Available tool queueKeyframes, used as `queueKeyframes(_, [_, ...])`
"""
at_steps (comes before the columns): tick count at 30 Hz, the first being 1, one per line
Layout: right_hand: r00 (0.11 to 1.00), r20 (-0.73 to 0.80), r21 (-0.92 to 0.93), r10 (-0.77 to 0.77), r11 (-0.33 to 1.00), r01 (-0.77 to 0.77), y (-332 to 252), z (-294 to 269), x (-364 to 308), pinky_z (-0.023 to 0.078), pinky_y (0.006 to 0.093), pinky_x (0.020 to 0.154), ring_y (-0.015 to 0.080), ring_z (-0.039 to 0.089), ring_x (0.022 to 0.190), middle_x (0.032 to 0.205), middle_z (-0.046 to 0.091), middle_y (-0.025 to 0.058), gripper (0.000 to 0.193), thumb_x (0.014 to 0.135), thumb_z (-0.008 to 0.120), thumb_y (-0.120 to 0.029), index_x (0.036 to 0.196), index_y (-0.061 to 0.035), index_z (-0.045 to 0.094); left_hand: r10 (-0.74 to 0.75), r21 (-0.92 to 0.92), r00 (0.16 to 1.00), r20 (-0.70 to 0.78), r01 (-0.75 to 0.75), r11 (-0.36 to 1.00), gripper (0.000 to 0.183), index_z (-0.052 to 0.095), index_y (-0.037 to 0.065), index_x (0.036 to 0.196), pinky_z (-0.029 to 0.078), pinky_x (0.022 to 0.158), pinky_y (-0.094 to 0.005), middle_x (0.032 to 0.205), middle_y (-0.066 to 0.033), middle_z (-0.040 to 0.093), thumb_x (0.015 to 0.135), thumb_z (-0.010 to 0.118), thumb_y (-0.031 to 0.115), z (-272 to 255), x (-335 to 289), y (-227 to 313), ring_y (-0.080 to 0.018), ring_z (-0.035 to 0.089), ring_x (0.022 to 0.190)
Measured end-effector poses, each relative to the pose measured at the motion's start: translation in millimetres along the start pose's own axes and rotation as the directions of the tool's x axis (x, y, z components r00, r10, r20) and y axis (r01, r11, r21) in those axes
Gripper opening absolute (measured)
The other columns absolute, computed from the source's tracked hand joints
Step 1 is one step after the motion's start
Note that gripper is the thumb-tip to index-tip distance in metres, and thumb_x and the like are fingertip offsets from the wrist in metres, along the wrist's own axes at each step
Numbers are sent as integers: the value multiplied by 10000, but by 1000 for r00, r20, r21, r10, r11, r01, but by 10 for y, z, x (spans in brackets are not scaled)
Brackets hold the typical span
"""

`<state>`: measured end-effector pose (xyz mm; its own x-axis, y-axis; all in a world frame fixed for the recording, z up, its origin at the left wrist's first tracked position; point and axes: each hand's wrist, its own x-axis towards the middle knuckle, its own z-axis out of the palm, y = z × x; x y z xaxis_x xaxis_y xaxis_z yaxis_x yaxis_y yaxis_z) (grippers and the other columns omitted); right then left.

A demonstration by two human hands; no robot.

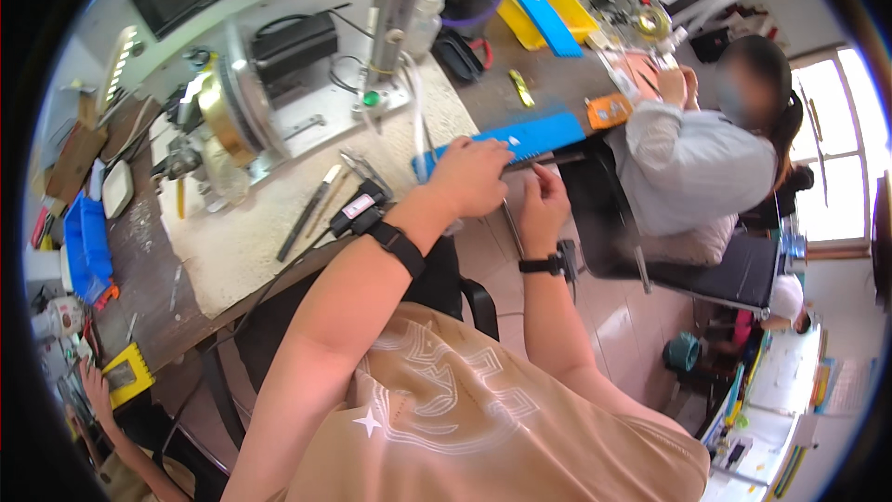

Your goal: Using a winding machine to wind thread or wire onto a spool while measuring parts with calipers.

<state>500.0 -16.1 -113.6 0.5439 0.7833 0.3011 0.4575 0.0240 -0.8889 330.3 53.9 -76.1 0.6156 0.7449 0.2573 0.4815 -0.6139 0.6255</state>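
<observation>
A long flat blue plastic strip [550, 133] lies along the edge of the workbench in front of me. Over its near side is my left hand [472, 177], its fingers bent and closed together at the strip; what is under the fingertips is hidden. A small white bit [514, 140] shows on the strip beside those fingers. Just off the bench edge, to the right, my right hand [546, 203] is raised with thumb and fingers pinched together. Anything in that pinch is too small to make out. Both wrists wear black bands, the left one with a small black device [359, 212].
A machine with a brass-coloured wheel [226, 112] stands on the pale board [214, 251], near a black-handled tool [309, 212]. Beyond are a yellow tray [556, 14] and an orange packet [609, 111]. A seated person [706, 153] works at right; another person's hand [96, 390] is at lower left.
</observation>
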Motion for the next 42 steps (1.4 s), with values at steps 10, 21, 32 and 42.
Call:
queueKeyframes(10, [954,144,140,-262,960,242,-1031,-446,-352,442,278,664,138,568,710,809,651,57,219,1030,578,-160,1065,26,689,69,-319,978,-196,-130,939,280,687,36,1161,504,962,-414,1102,-118,714,899,660,131,-966,-943,348,-311,664,1070])
queueKeyframes(21, [727,404,669,-555,721,178,-2281,-380,-851,474,286,661,228,641,712,800,644,112,329,864,628,-6,1192,-9,605,-324,-526,898,-296,130,841,209,592,-11,1133,541,721,-298,837,-86,652,925,593,-18,-1704,-2462,217,-166,646,768])
queueKeyframes(32, [438,-329,645,-836,139,751,-2745,553,-1257,523,595,880,385,621,1143,1390,619,153,505,1034,453,-565,1413,-253,571,-439,-318,727,-527,310,896,57,642,-1,970,509,729,-333,842,-121,636,916,625,5,-2036,-3101,-253,-238,624,768])
queueKeyframes(42, [73,713,618,-698,673,407,-2896,1948,-1842,485,472,1012,422,598,1173,1292,626,241,520,873,726,-182,1314,56,587,-550,-82,379,-744,766,638,189,681,14,1044,525,785,-446,938,-154,647,867,669,80,-2359,-3838,-1037,-350,653,888])
